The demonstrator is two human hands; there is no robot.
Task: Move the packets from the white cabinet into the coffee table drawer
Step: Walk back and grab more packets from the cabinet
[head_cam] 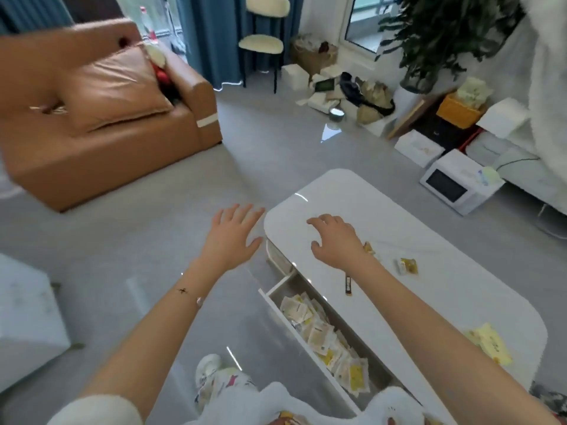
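Note:
The white coffee table (368, 210) runs from centre to lower right. Its drawer (270, 297) is pulled out on the near side and holds several white and yellow packets (322, 335). A few more packets lie on the tabletop: one (406, 266) near my right wrist, a dark stick packet (348, 285), and a yellow one (491, 346) at the right end. My left hand (231, 234) hovers over the floor beside the table's far corner, fingers spread, empty. My right hand (336, 237) is over the tabletop with fingers loosely bent, holding nothing. No white cabinet is recognisable.
A brown sofa (101, 118) stands at upper left, a white block (24, 320) at lower left. Boxes, bags and a white microwave (457, 187) crowd the floor at upper right beside a potted plant (441, 32). Grey floor lies between sofa and table.

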